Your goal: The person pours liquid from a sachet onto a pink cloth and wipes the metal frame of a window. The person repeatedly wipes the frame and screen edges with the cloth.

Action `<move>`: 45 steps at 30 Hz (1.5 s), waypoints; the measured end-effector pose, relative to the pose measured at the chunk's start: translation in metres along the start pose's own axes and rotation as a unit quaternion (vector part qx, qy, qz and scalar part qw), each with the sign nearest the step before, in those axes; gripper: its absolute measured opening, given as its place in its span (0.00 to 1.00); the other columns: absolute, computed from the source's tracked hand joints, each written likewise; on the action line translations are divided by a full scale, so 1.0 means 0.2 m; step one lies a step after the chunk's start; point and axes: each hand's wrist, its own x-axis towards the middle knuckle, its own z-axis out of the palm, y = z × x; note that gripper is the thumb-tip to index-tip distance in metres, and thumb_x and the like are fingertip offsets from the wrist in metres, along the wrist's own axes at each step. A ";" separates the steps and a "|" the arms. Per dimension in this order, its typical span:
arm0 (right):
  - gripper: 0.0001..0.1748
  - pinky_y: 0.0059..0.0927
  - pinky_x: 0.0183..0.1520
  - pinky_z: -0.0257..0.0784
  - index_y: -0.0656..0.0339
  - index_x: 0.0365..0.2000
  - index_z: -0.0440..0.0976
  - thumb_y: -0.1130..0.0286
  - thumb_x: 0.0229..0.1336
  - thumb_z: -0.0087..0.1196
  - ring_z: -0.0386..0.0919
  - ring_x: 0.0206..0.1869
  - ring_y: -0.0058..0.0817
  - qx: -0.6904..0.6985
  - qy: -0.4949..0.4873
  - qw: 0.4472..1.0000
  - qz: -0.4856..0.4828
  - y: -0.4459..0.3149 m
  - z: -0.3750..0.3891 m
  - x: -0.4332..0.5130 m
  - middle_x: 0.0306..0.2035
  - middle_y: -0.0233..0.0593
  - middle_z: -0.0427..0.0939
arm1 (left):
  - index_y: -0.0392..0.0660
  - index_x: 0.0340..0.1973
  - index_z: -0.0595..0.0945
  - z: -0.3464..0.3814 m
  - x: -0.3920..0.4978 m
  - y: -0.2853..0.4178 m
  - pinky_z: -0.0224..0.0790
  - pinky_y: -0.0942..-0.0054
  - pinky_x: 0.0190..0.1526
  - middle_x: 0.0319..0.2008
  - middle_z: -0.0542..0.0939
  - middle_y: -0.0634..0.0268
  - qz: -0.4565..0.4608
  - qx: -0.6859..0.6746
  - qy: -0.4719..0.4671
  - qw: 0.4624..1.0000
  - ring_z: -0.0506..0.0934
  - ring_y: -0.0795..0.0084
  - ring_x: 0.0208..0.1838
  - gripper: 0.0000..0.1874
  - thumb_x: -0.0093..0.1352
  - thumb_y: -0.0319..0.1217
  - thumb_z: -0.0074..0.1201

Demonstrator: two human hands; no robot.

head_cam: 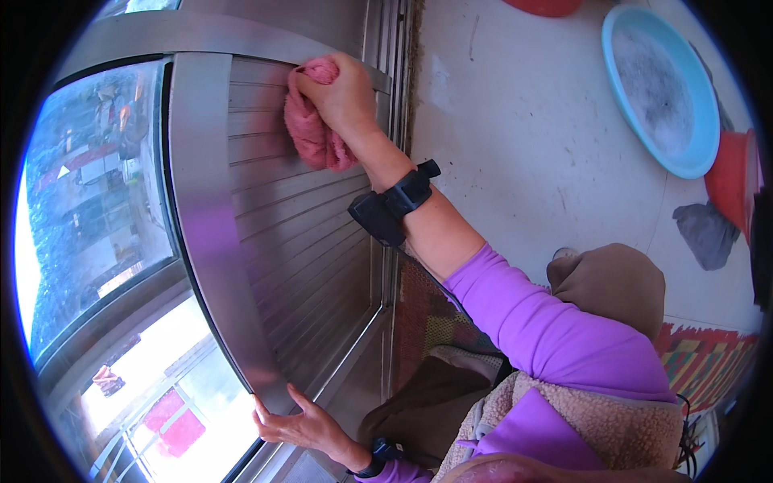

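In my right hand (347,96) is a bunched pink terry cloth (311,130), pressed against the grooved metal panel (296,223) near its top rail. Black straps with small devices ring my right forearm. Lower down, my left hand (302,425) grips the metal frame (208,199) beside the glass, its thumb on the panel side and fingers towards the pane. Through the glass pane (102,175), bright shapes and reflections show. The panel has many parallel grooves and a dull sheen.
A light blue basin (709,139) holding foamy water stands on the pale floor (501,151). Beside it are a red basin (728,184) and a crumpled grey cloth or bag (706,232). Another red vessel (543,5) shows at the top edge. A woven mat (706,368) lies behind me.
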 end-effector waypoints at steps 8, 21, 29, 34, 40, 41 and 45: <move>0.25 0.49 0.47 0.76 0.58 0.38 0.79 0.52 0.43 0.68 0.79 0.46 0.51 -0.076 0.014 0.996 0.044 -0.06 -0.02 0.01 0.41 0.51 0.79 | 0.51 0.65 0.68 -0.01 0.00 0.00 0.70 0.51 0.55 0.58 0.66 0.53 0.021 0.007 0.019 1.000 0.65 0.57 0.62 0.30 0.72 0.46 0.58; 0.18 0.29 0.44 0.75 0.67 0.37 0.78 0.65 0.49 0.65 0.80 0.38 0.27 0.090 0.114 0.985 0.097 0.26 -0.18 0.03 0.35 0.41 0.82 | 0.51 0.65 0.68 -0.02 0.00 0.00 0.64 0.49 0.59 0.57 0.68 0.52 -0.007 -0.026 0.003 1.000 0.66 0.54 0.62 0.29 0.72 0.42 0.60; 0.20 0.45 0.50 0.75 0.57 0.44 0.78 0.63 0.49 0.65 0.77 0.47 0.52 -0.037 0.064 0.985 -0.156 0.10 0.03 0.23 0.45 0.53 0.76 | 0.49 0.64 0.68 0.03 -0.01 -0.01 0.65 0.51 0.60 0.61 0.66 0.51 -0.009 0.021 0.014 1.000 0.64 0.54 0.65 0.28 0.73 0.43 0.58; 0.16 0.34 0.42 0.77 0.61 0.43 0.80 0.65 0.56 0.62 0.83 0.38 0.34 -0.060 0.034 0.992 0.110 0.60 -0.16 0.30 0.35 0.43 0.85 | 0.48 0.64 0.67 0.07 -0.02 -0.03 0.63 0.52 0.60 0.59 0.67 0.52 -0.013 0.046 0.034 0.998 0.65 0.54 0.62 0.29 0.73 0.44 0.58; 0.19 0.42 0.50 0.75 0.63 0.43 0.78 0.61 0.55 0.64 0.79 0.50 0.46 -0.047 -0.007 0.998 -0.034 0.22 -0.08 0.26 0.47 0.56 0.79 | 0.43 0.62 0.66 0.05 0.02 -0.02 0.63 0.53 0.55 0.54 0.68 0.52 -0.015 0.057 0.025 0.998 0.66 0.55 0.59 0.30 0.72 0.41 0.61; 0.21 0.44 0.53 0.73 0.61 0.45 0.78 0.62 0.53 0.65 0.76 0.52 0.53 -0.059 0.053 0.986 -0.146 0.10 -0.01 0.23 0.48 0.58 0.76 | 0.43 0.61 0.67 0.04 0.03 -0.01 0.64 0.54 0.55 0.53 0.69 0.52 -0.014 0.055 0.031 0.998 0.67 0.55 0.58 0.29 0.71 0.41 0.61; 0.20 0.43 0.55 0.73 0.60 0.46 0.77 0.66 0.52 0.63 0.75 0.52 0.53 -0.024 0.077 0.961 -0.263 -0.03 0.08 0.19 0.46 0.54 0.77 | 0.43 0.60 0.68 0.03 0.04 0.00 0.67 0.55 0.54 0.52 0.71 0.51 -0.031 0.044 0.022 0.998 0.69 0.56 0.56 0.28 0.71 0.40 0.62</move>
